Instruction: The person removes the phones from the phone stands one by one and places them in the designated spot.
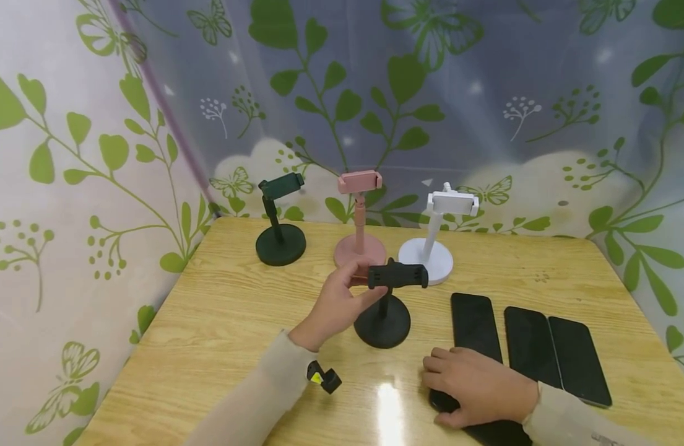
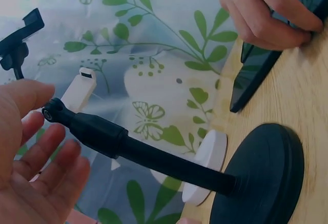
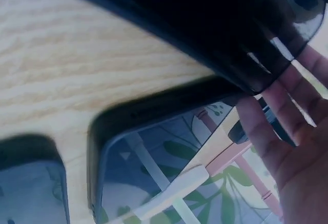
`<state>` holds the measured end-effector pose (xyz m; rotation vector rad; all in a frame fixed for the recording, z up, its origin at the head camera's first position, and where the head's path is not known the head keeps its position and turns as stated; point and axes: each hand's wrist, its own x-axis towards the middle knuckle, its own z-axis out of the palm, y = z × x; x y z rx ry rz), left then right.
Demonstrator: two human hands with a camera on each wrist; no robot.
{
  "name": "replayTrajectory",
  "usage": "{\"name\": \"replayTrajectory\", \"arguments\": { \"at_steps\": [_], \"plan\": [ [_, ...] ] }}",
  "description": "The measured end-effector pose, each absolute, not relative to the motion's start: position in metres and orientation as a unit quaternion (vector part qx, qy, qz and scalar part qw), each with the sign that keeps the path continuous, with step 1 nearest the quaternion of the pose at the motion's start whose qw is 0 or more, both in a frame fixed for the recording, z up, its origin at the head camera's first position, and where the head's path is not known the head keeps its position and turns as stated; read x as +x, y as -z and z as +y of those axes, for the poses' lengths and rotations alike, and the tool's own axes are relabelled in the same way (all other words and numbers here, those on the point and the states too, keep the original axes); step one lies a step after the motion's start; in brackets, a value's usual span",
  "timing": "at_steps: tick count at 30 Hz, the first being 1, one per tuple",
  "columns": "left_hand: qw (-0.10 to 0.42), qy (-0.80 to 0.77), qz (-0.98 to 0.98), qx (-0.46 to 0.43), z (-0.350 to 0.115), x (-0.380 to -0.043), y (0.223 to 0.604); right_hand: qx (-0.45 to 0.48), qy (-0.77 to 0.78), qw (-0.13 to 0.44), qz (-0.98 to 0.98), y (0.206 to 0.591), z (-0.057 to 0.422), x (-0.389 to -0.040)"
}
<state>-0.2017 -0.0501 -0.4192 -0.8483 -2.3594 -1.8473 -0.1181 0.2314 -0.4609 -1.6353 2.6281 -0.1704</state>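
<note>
A black phone stand (image 1: 383, 325) with a round base stands on the table, its clamp head level. My left hand (image 1: 344, 303) is at the top of it, thumb and fingers about the joint (image 2: 54, 111) under the head; the lower fingers are loosely curled beside the pole. My right hand (image 1: 478, 384) grips a dark phone (image 1: 500, 433) at the table's near side, its fingers over the phone's far end. In the right wrist view the fingertips (image 3: 251, 114) lie along that phone's edge. Another black phone (image 1: 475, 319) lies just beyond, partly hidden by the hand.
Green (image 1: 280, 244), pink (image 1: 359, 244) and white (image 1: 431, 254) phone stands are lined up along the back of the wooden table (image 1: 219, 347). Two more dark phones (image 1: 533, 344) lie side by side to the right. A leaf-patterned cloth (image 1: 342, 93) hangs behind.
</note>
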Motion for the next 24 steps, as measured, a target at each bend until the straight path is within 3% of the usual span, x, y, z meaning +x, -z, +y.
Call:
{"name": "replayTrajectory", "arguments": {
  "at_steps": [6,10,17,24],
  "plan": [
    [0.040,0.588,-0.765,-0.261,-0.050,-0.207,0.421,-0.376,0.173,0.037,0.910,0.434,0.221,-0.127],
    [0.059,0.594,-0.760,-0.257,-0.051,-0.208,0.420,-0.266,0.337,0.006,0.903,0.396,0.211,-0.141],
    [0.092,0.670,-0.665,-0.316,-0.058,-0.198,0.403,-0.298,0.481,-0.078,0.821,0.350,0.202,-0.155],
    [0.044,0.681,-0.635,-0.363,-0.059,-0.187,0.392,-0.287,0.561,-0.006,0.777,0.344,0.203,-0.158]
  ]
}}
